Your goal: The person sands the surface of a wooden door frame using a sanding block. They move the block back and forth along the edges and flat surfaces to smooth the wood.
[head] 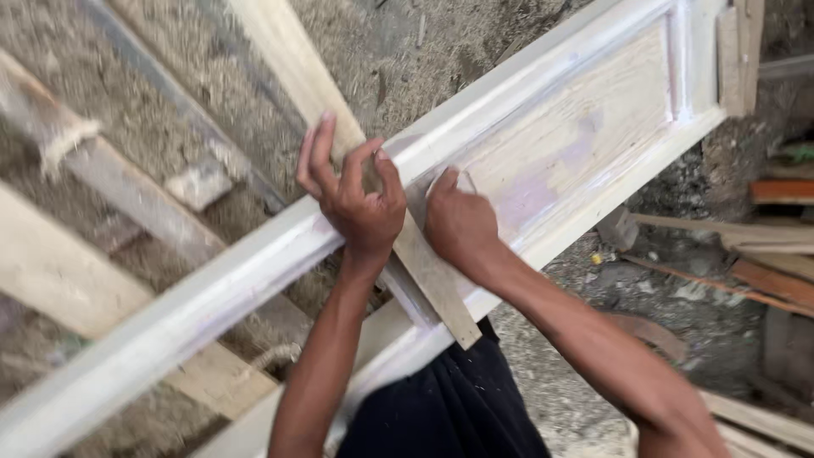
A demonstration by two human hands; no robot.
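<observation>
Seemingly from the head view, the left hand [356, 199] rests with spread fingers on the rail of a white-primed door frame [212, 293], steadying it where a bare wooden slat [424, 263] crosses underneath. The right hand [458, 222] is curled shut on a small sanding pad [465, 181], barely visible, against the recessed panel [577, 140]. Rubbing well likely means short, even strokes along the grain, the frame pinned flat.
</observation>
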